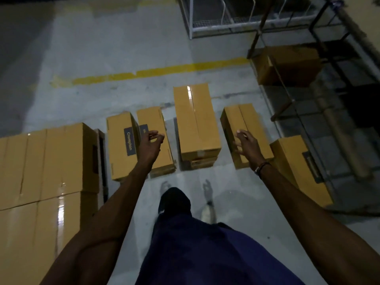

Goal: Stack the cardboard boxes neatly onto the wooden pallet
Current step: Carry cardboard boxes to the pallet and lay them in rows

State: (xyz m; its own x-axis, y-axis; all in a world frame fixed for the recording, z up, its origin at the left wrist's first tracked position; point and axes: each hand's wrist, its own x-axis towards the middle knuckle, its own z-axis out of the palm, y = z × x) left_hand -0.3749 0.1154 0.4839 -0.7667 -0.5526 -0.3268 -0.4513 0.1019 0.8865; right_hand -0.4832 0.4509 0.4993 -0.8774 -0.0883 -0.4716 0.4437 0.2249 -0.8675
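Several brown cardboard boxes stand in a row on the grey floor ahead of me. A tall taped box (pixel 195 120) sits in the middle on top of a lower one. Left of it are a labelled box (pixel 120 145) and a narrower box (pixel 153 120) beside it. To the right stands another box (pixel 246 122), and a further box (pixel 296 161) lies at an angle. My left hand (pixel 151 141) hovers over the narrower box with fingers loosely curled, holding nothing. My right hand (pixel 246 144) is spread open over the right box. The wooden pallet is not visible.
A stack of large taped boxes (pixel 47 171) fills the left foreground. A dark metal rack (pixel 329 89) with a box (pixel 287 64) on it stands at the right. A white wire rack (pixel 226 19) is at the back. A yellow floor line (pixel 160 72) crosses beyond the boxes.
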